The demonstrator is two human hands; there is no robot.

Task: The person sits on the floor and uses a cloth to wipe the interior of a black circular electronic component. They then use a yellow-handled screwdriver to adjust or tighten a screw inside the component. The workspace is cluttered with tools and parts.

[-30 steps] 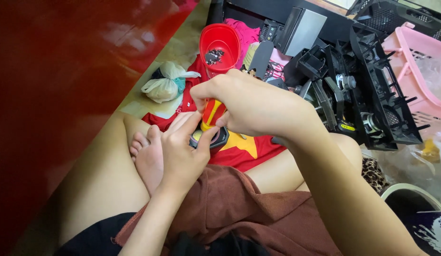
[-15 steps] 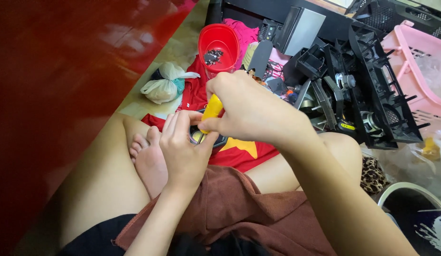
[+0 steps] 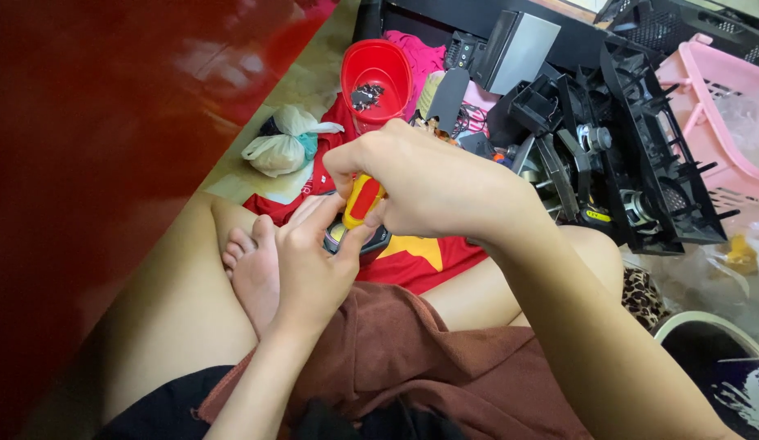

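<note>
— Since a second ago, right hand (image 3: 441, 183) is tilting the red-and-yellow screwdriver (image 3: 361, 200) more upright, fist closed round the handle.

— And left hand (image 3: 314, 265) is pinching the small dark device (image 3: 371, 241), which is resting over the red cloth (image 3: 412, 261) by the knee.

— Risk, I'd say: the tip is slipping off, jabbing those steadying fingers.

— Floor's crowding up too: red bowl (image 3: 377, 75) of screws, pink basket (image 3: 722, 122), black frame (image 3: 640, 163) all lying close.

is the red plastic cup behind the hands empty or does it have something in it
Not empty: the upright red plastic cup shows a small heap of dark little pieces on its bottom.
</note>
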